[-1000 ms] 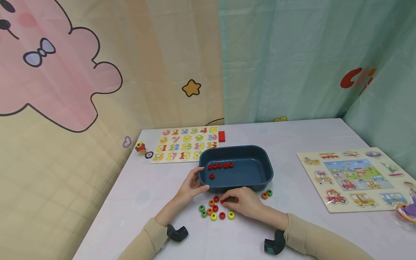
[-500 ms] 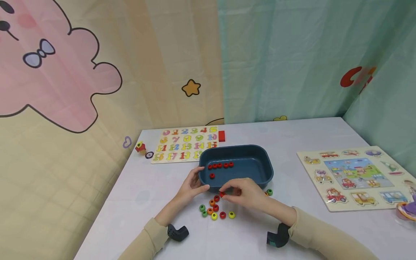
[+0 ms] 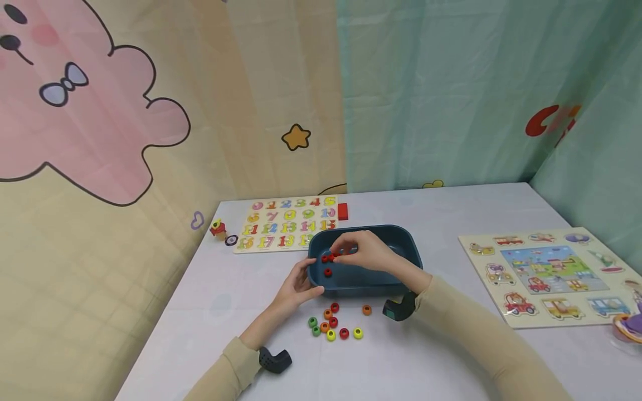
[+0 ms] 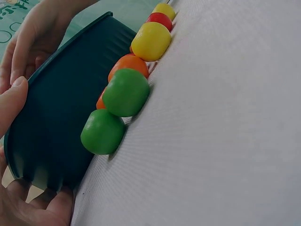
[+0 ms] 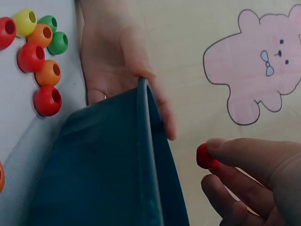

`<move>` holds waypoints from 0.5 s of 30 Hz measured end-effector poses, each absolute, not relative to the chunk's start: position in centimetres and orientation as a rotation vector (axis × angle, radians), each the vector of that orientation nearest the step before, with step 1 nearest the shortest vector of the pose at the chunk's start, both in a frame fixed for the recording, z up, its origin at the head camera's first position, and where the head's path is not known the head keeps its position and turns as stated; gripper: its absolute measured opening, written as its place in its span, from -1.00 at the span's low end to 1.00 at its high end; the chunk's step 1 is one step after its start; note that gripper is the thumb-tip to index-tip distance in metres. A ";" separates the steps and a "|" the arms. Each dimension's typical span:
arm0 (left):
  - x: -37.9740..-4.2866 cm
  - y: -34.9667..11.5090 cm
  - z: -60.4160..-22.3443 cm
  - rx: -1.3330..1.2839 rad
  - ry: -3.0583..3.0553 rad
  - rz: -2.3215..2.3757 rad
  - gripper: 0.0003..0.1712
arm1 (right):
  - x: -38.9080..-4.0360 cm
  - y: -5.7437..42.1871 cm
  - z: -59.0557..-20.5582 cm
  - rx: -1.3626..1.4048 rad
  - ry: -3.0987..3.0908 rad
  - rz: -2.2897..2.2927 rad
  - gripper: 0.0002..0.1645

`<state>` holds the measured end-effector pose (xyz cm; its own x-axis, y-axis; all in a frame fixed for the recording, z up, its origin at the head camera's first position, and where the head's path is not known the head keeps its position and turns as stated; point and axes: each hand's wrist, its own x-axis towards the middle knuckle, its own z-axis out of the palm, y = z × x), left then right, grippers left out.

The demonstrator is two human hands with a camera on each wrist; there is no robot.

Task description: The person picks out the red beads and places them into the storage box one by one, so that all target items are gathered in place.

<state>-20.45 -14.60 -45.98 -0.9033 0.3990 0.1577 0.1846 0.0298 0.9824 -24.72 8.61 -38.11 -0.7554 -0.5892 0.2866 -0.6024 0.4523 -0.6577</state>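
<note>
A dark blue plastic tub (image 3: pixel 371 288) stands mid-table with several red beads (image 3: pixel 327 272) on its floor. My left hand (image 3: pixel 296 285) grips its left end, the thumb near the front corner and the fingers along the side. Inside the tub's outline, my right hand (image 3: pixel 368 252) pinches a red bead (image 5: pixel 206 156) between thumb and finger, over the beads at the left; it hides part of them in the head view. In front of the tub lie loose beads: red (image 3: pixel 344 333), orange (image 3: pixel 367 309), green (image 3: pixel 313 322) and yellow (image 3: pixel 358 333).
A wooden number puzzle board (image 3: pixel 271 228) lies behind the tub at left, a red block (image 3: pixel 343 211) beside it. A vehicle puzzle board (image 3: pixel 521 262) is at right. A small toy figure (image 3: pixel 218 228) stands at the left edge, a purple-topped container (image 3: pixel 629 326) at far right.
My right hand has lifted a red bead from the pile and carried it forward over the rim into the tub. The left hand stays on the tub's end.
</note>
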 end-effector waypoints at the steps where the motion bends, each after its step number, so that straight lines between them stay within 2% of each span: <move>1: -20.5 -14.6 -46.0 0.605 2.137 1.988 -0.26 | -25.1 8.4 -38.4 1.101 -2.680 1.218 -0.74; 6: -20.5 -14.5 -46.3 0.595 2.138 1.984 -0.25 | -26.2 7.4 -40.1 1.097 -2.772 1.195 -0.75; 15: -20.1 -14.5 -45.3 0.597 2.138 1.969 -0.22 | -26.0 6.5 -41.7 1.074 -2.943 0.918 -0.72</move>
